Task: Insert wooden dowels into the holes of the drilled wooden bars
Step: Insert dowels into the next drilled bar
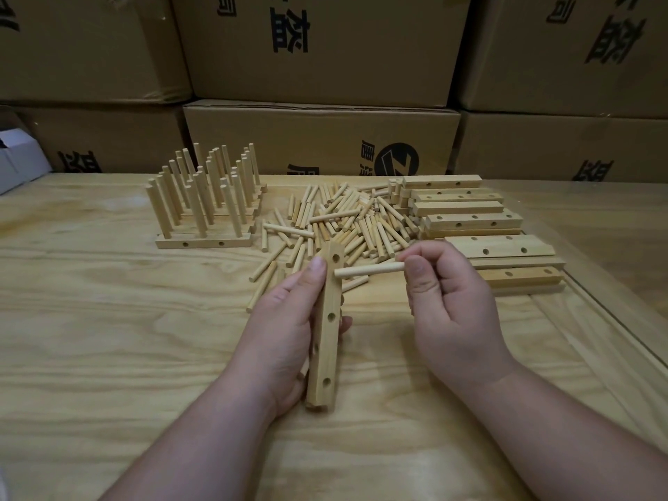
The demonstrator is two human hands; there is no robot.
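Observation:
My left hand (285, 320) grips a drilled wooden bar (325, 341), held lengthwise and pointing away from me, several empty holes facing right. My right hand (444, 298) pinches a wooden dowel (368, 271) level, its free end touching or just short of the bar's side below the top hole. A heap of loose dowels (343, 218) lies on the table beyond my hands. Empty drilled bars (470, 218) are stacked to the right of the heap. Bars with upright dowels in them (206, 197) stand at the left.
The plywood table (126, 320) has a raised strip (614, 327) along its right side. Stacked cardboard boxes (321, 139) wall off the far edge. A white box (18, 164) sits at the far left.

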